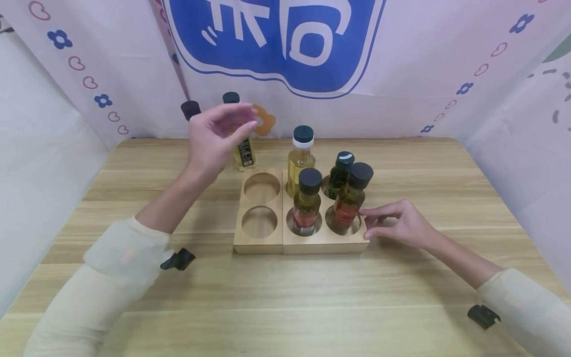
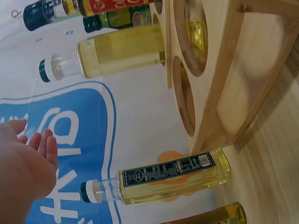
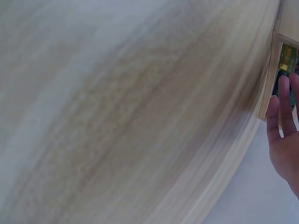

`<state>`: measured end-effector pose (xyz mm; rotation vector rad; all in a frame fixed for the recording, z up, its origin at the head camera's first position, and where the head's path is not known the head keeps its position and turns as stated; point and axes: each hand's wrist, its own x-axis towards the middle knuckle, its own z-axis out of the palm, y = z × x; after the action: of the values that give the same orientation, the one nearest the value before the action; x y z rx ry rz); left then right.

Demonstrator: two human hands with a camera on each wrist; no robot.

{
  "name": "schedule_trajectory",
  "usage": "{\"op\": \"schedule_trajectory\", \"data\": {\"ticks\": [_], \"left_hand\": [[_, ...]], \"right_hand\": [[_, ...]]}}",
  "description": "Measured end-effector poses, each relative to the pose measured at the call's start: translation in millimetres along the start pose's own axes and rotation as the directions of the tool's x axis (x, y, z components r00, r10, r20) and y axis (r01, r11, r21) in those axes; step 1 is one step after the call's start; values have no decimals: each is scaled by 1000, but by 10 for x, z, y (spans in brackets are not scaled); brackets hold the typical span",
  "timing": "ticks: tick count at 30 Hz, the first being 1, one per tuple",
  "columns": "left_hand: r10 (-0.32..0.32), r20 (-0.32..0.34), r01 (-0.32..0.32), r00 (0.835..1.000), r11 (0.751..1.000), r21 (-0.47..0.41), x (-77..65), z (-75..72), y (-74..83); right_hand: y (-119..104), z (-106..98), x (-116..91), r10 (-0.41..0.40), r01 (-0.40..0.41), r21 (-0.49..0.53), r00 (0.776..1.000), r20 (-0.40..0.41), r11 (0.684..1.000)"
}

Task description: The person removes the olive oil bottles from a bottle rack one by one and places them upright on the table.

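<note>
My left hand (image 1: 216, 134) is raised at the back left, its fingers loosely bent with nothing in them. Beyond it, a clear bottle of pale yellow oil (image 2: 168, 177) with a dark green cap stands on the table, beside a black-capped bottle (image 1: 190, 109) mostly hidden by the hand. My right hand (image 1: 401, 224) touches the right end of a wooden bottle rack (image 1: 325, 247), fingers fairly straight in the right wrist view. That rack holds two black-capped, red-labelled bottles (image 1: 307, 210) in front, with a pale oil bottle (image 1: 300, 161) and a dark green bottle (image 1: 339, 173) behind.
Against the rack's left side sits a narrower wooden rack (image 1: 258, 246) with two round holes. Printed white cloth (image 1: 401, 99) hangs behind and beside the wood-grain table (image 1: 285, 307). Black wrist straps show by both sleeves.
</note>
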<state>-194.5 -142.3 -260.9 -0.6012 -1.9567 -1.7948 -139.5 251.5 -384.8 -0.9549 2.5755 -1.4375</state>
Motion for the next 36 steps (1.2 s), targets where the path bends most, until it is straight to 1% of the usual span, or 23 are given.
{"op": "schedule_trajectory", "data": {"ticks": [4,8,12,18,21,24,28,36], "left_hand": [[25,68,-24,997,1000,-11,-61,47,43],[28,130,-18,991,997,-80,-113,98,84],[41,190,-23,981,995,-96,-147,156,106],[44,277,-19,960,996,-91,-193,230,116],[56,310,-23,949,994,-108,-208,259,114],[72,353,-27,933,991,-131,-224,281,111],[72,409,-13,910,989,-145,-248,321,119],[51,471,17,881,990,-140,-319,402,121]], "right_hand": [[15,-5,-7,8,-8,-7,1000,-3,1000],[31,-10,2,18,-18,-9,1000,0,1000],[31,-19,8,20,-20,-3,1000,4,1000],[23,-19,-6,21,-21,8,1000,2,1000],[27,-15,-8,15,-15,10,1000,1,1000],[27,-11,-2,8,-8,9,1000,3,1000],[30,-13,-1,10,-10,10,1000,4,1000],[34,3,-7,7,-7,25,1000,2,1000]]}}
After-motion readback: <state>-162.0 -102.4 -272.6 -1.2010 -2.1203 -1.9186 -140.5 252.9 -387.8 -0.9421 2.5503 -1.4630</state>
